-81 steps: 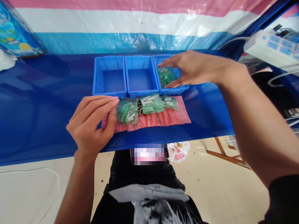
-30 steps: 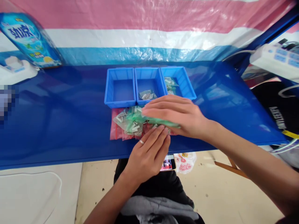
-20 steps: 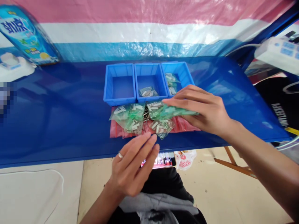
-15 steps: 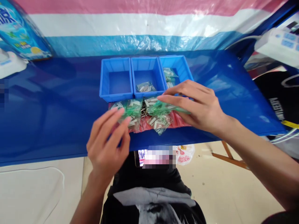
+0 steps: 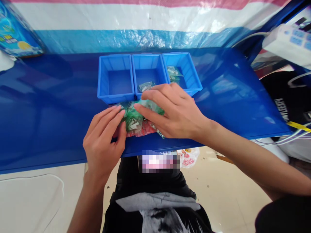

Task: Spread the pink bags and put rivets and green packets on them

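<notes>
Compared with a moment ago, your hands have closed in: the green bags (image 5: 133,118) are bunched between them, no longer spread wide, and cover most of the red bag (image 5: 145,128). Your right hand (image 5: 172,111) curls over the top, gripping them. Your left hand (image 5: 104,145) is open, fingertips against their left edge. The pile sits on the blue table (image 5: 48,106), just below the blue bins (image 5: 115,98), long axis running left-right.

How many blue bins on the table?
3, in a row on the table: left bin, middle bin holding a bag, right bin holding bags. None seem hidden.
</notes>
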### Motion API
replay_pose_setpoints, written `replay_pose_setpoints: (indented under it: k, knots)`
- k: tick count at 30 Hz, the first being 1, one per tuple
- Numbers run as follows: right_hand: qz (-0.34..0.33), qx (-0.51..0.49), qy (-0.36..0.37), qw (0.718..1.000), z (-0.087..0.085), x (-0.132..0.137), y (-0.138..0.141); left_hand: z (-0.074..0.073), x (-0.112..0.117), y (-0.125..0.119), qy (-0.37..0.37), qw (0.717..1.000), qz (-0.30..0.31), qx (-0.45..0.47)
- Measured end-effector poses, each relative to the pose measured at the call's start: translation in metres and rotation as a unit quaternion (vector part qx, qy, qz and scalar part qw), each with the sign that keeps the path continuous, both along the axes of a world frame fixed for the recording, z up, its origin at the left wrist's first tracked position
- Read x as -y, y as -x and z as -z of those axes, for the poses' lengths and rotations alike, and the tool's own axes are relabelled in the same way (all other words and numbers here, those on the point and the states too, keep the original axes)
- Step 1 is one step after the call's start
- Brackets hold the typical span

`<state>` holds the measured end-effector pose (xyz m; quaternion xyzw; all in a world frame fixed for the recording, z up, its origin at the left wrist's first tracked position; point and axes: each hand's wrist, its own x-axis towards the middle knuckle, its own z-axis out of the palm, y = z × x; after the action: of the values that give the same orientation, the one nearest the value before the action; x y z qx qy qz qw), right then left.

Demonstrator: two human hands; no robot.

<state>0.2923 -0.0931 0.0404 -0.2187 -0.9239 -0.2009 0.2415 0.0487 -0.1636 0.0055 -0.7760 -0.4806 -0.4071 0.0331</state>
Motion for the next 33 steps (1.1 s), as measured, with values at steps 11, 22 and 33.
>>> replay_pose_setpoints:
  k: [11, 22, 33]
  knots:
    - [-0.025, 0.055, 0.095, 0.994, -0.008, -0.007, -0.018, 0.005, -0.004, 0.0, 0.016, 0.999, 0.033, -0.024]
    - [0.023, 0.032, 0.057, 0.998, -0.013, 0.005, -0.076, 0.007, -0.003, 0.008, 0.015, 1.0, 0.014, 0.005]
    - [0.053, -0.028, 0.076, 0.995, -0.011, 0.013, -0.091, -0.011, 0.001, -0.013, -0.103, 0.992, 0.009, 0.069]
